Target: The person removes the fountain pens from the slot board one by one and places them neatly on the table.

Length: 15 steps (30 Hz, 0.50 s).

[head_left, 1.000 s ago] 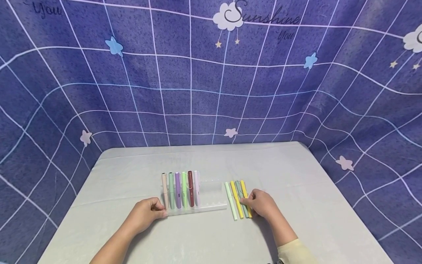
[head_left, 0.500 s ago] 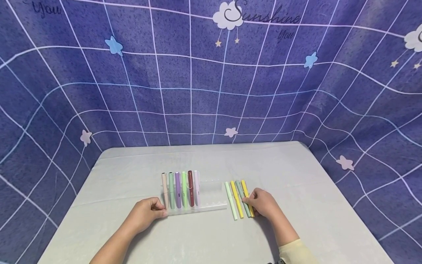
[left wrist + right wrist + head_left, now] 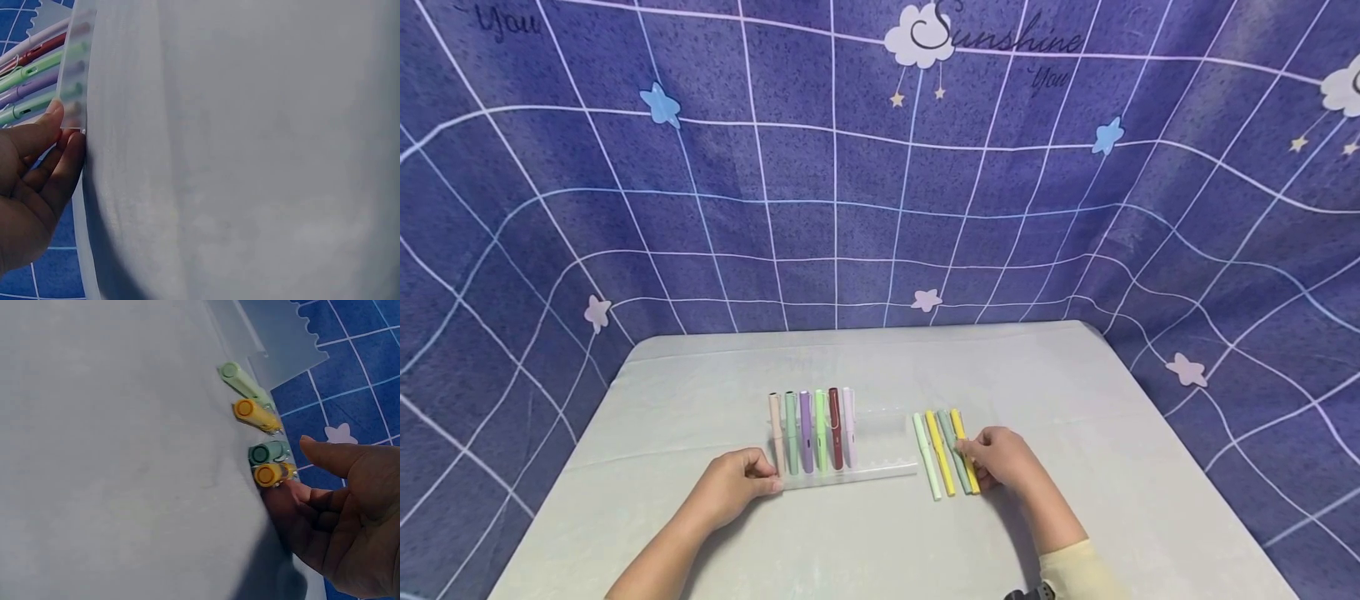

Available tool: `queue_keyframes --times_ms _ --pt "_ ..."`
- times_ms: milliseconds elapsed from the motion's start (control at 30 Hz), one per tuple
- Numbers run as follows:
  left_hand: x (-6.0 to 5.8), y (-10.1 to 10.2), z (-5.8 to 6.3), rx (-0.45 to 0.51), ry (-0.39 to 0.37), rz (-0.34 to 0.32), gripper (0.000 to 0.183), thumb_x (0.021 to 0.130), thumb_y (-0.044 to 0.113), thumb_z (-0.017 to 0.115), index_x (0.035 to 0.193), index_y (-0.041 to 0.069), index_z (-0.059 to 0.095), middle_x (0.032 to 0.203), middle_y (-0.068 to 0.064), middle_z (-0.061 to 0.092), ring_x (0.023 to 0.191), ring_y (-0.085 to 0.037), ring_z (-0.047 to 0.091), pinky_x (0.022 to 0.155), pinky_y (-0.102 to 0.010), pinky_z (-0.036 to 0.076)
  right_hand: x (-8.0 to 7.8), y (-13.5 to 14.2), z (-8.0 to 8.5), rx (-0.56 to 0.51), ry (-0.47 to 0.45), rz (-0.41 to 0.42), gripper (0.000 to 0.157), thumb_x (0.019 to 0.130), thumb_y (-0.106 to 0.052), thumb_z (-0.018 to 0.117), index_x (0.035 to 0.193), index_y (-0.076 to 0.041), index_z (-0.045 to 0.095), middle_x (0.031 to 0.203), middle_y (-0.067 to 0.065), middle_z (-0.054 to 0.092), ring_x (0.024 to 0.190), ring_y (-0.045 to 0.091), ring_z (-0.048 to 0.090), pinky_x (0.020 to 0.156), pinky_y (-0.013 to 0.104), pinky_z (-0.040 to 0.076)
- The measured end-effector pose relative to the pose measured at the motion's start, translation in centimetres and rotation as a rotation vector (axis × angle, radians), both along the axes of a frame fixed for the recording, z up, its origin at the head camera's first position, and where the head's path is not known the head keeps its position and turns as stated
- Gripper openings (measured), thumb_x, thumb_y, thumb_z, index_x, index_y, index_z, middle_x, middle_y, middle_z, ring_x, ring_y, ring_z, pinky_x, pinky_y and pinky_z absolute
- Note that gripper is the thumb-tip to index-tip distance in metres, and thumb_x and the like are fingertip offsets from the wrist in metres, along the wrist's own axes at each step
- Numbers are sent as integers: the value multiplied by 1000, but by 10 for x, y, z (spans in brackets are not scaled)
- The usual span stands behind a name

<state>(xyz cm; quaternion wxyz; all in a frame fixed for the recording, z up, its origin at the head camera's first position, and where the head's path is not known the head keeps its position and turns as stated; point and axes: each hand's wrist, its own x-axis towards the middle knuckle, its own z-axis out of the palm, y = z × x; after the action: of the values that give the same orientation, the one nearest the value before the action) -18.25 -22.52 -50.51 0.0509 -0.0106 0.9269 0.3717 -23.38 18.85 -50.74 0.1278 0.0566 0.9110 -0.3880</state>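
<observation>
A clear plastic pen holder (image 3: 880, 473) stands mid-table with several capped pens (image 3: 820, 432) side by side in its left part. My left hand (image 3: 733, 487) pinches its front left corner between thumb and fingers; the left wrist view shows the thumb (image 3: 53, 115) on the clear edge. Right of the holder lie a pale green pen (image 3: 927, 457), a yellow pen (image 3: 940, 454), a grey-green pen (image 3: 953, 450) and another yellow pen (image 3: 958, 425). My right hand (image 3: 1000, 458) is at the rightmost yellow pen, fingers touching its right side. In the right wrist view the thumb (image 3: 337, 457) stands apart from the fingers.
A pale cloth-covered table (image 3: 850, 550) lies beneath everything. Behind and at both sides hangs a blue-purple patterned curtain (image 3: 865, 225). The right part of the pen holder's notched rail (image 3: 895, 463) bears no pens.
My right hand has shifted slightly right. The rightmost yellow pen and the grey-green pen beside it have slid a little right at their near ends. My left hand has stayed at the holder's corner.
</observation>
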Motion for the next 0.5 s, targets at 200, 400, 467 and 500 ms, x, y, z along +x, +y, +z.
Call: queue_keyframes --times_ms 200,400,467,500 --pt "0 0 -1 -5 -1 2 19 77 19 82 76 18 64 75 10 67 72 -9 56 71 -28 46 -5 1 7 120 57 26 40 93 -49 62 85 -10 60 72 4 61 58 17 55 52 30 43" --pt "-1 -1 -1 -3 1 -5 18 78 18 82 76 18 64 75 10 67 72 -10 56 71 -29 46 -13 -7 18 31 220 51 29 94 -42 63 90 -13 62 70 2 61 61 16 55 56 29 44" --pt "-1 -1 0 -3 0 -5 19 78 18 82 76 18 64 75 10 67 73 -10 56 72 -29 46 -14 -12 21 -45 248 89 24 95 -38 65 93 -14 64 72 3 63 63 15 58 59 28 47" --pt "-1 0 0 -3 0 -5 18 78 18 82 76 18 64 75 10 67 73 -10 56 72 -29 46 -14 -15 22 -77 251 111 23 95 -38 65 95 -14 65 74 4 65 65 15 60 61 29 48"
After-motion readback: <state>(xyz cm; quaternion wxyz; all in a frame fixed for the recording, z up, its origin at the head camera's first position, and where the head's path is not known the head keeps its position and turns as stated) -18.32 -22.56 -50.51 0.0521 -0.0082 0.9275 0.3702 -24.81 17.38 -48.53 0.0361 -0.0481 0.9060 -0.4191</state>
